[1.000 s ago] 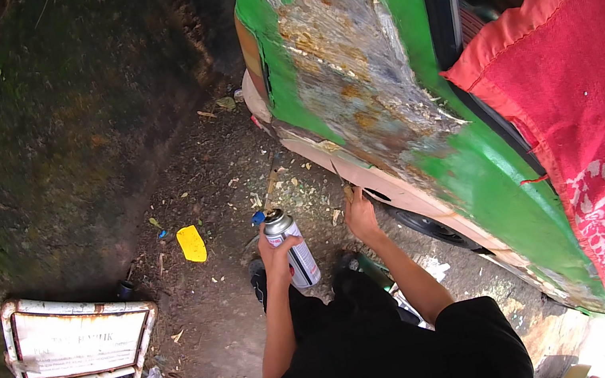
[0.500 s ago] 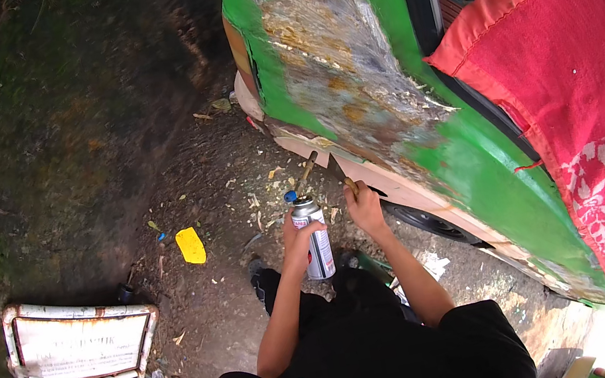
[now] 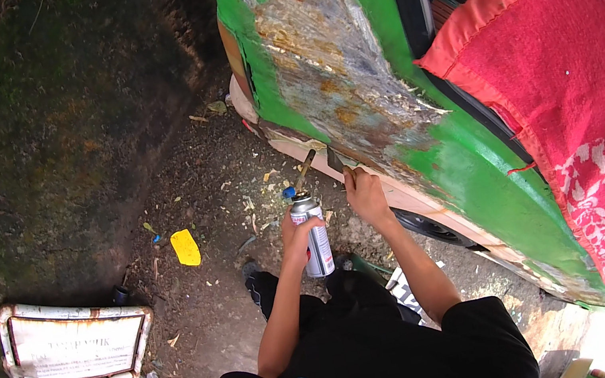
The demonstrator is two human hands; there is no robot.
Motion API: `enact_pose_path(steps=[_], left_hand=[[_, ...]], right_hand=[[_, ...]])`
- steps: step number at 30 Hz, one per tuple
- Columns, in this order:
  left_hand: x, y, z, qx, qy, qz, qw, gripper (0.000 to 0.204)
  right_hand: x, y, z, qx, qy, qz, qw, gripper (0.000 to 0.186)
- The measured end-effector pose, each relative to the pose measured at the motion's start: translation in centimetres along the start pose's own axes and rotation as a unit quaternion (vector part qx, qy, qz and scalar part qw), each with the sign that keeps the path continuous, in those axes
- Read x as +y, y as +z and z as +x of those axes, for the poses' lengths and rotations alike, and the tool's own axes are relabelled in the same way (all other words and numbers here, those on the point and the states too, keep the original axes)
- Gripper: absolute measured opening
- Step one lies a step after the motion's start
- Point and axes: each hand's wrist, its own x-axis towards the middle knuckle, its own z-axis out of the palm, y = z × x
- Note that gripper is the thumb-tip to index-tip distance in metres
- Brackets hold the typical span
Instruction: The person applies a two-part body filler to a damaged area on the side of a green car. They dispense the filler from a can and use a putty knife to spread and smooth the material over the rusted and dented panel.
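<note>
My left hand [image 3: 297, 240] is wrapped round a silver gas canister [image 3: 320, 255] with a torch head fitted on top. The torch has a blue knob [image 3: 288, 192] and a narrow metal nozzle [image 3: 306, 167] that points away from me toward the car's lower edge; no flame can be made out. Closed on the handle of a scraper, my right hand [image 3: 366, 195] is just right of the canister. The scraper's dark blade [image 3: 334, 159] is at the pinkish lower sill of a green car [image 3: 489, 148]; whether it touches is unclear. Above lies a stripped, rusty patch [image 3: 346, 68] of body panel.
A red patterned cloth [image 3: 540, 66] drapes over the car's window side. At the left stands a rusty white metal frame with a panel [image 3: 75, 346]. A yellow piece [image 3: 185, 248] and paint flakes lie on the dirt ground. A wheel [image 3: 430, 224] shows under the car.
My right hand has shifted slightly away from me with the scraper, closer to the car's sill. The canister stays nearly in place. The whole view has shifted a little.
</note>
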Motion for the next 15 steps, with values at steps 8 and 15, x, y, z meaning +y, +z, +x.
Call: enact_pose_path(steps=[8,15], left_hand=[[0.2,0.3,0.3,0.012,0.005,0.011,1.0,0.041],[0.3,0.4,0.6,0.005,-0.002,0.007,1.0,0.042]], right_hand=[[-1.7,-1.2,0.8,-0.019,0.007,-0.002,1.0,0.025],[-2.6,-2.2,1.6,-0.043,0.019,-0.045,0.998,0.035]])
